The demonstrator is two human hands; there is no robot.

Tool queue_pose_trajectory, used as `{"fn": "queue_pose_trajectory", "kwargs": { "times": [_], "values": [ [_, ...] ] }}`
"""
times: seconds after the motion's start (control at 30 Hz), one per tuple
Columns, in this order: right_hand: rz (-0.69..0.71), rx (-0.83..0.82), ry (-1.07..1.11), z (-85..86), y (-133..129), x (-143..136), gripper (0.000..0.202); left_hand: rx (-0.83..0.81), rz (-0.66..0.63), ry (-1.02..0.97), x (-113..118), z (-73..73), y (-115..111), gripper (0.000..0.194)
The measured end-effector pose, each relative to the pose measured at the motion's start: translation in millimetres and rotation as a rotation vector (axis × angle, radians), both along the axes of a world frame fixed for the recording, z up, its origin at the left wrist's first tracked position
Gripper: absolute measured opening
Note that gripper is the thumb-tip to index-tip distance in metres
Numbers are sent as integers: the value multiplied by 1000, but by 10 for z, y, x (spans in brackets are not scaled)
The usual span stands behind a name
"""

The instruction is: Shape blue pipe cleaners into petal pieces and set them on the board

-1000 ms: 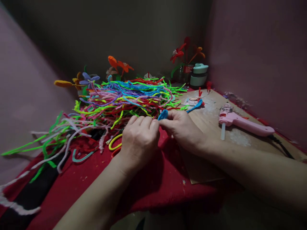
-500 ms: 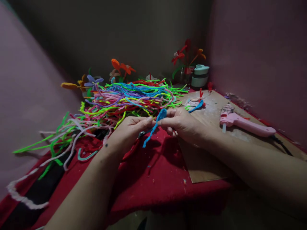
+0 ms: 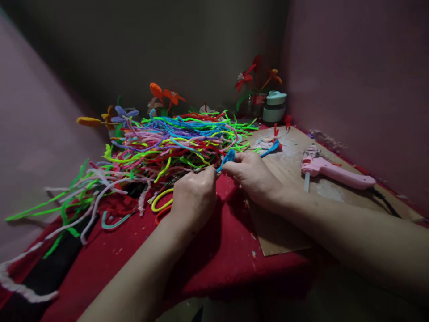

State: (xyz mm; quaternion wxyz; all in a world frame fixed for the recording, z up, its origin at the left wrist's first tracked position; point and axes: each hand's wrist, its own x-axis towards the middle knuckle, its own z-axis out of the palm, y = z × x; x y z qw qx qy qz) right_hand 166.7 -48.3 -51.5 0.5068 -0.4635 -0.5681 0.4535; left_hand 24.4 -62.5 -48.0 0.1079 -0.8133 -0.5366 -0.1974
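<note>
A blue fuzzy stem with a looped end point(image 3: 228, 157) stands up between my hands. My right hand point(image 3: 253, 176) pinches it near the base of the loop. My left hand point(image 3: 195, 192) is closed, with its knuckles up, and meets the lower end of the blue stem; its fingertips are mostly hidden. Just behind both hands lies a large pile of colourful fuzzy stems point(image 3: 187, 134). Yellow and red handle loops point(image 3: 163, 201) show beside my left wrist.
A pink glue gun point(image 3: 338, 172) rests on a brown board point(image 3: 284, 232) at the right, near another blue piece point(image 3: 271, 148). Fuzzy flowers point(image 3: 167, 95) and a pale green lidded container point(image 3: 274, 107) stand at the back. Red cloth point(image 3: 214, 264) covers the table.
My left hand has turned knuckles-up and closed around the blue stem's tail, which no longer hangs in sight. The yellow and red loops have come into view. The whole scene has shifted slightly left.
</note>
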Motion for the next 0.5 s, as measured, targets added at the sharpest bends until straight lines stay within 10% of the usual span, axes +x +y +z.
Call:
{"fn": "queue_pose_trajectory", "kwargs": {
  "times": [0.27, 0.5],
  "values": [
    [209, -47, 208, -57, 49, 15, 18, -546, -81, -648, -18, 119, 11, 22],
    [25, 180, 3, -82, 103, 26, 12, -993, -118, -873, 40, 195, -31, 16]
  ]
}}
